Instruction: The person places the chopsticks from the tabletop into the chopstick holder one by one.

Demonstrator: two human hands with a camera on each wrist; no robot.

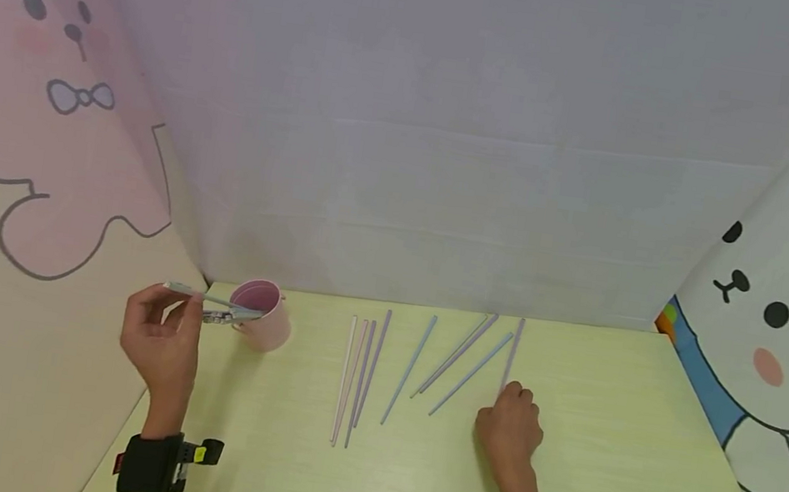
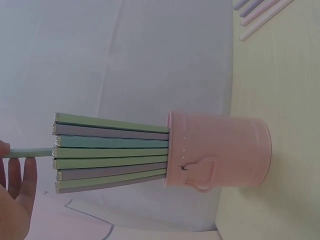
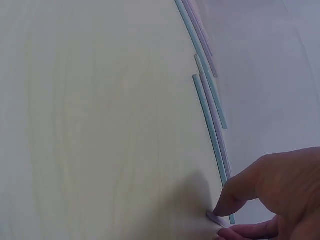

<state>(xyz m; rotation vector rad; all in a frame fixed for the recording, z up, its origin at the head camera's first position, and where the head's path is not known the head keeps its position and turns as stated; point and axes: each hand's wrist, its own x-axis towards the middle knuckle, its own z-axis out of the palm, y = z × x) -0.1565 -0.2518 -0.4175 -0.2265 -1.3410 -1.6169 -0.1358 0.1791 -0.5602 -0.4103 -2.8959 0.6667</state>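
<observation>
At the left, my left hand [image 1: 161, 344] pinches the end of a pale green pencil [image 2: 32, 153] between thumb and fingers. The pencil slants toward the mouth of a pink cup [image 1: 270, 331]. In the left wrist view, several green, blue-green and lilac pencils [image 2: 110, 152] stick out of that cup; they partly hide the held one. Toward the right, my right hand [image 1: 511, 430] is low over the table, pinching the near end of a lilac pencil [image 1: 515, 349]. Only a short pale tip of that pencil shows by the thumb in the right wrist view.
Several pink, lilac and blue pencils [image 1: 410, 370] lie spread on the pale yellow table [image 1: 624, 446] between my hands. A blue one [image 1: 471, 374] lies just left of my right hand. A pale cloth wall [image 1: 452, 162] rises behind the table, with printed panels at both sides.
</observation>
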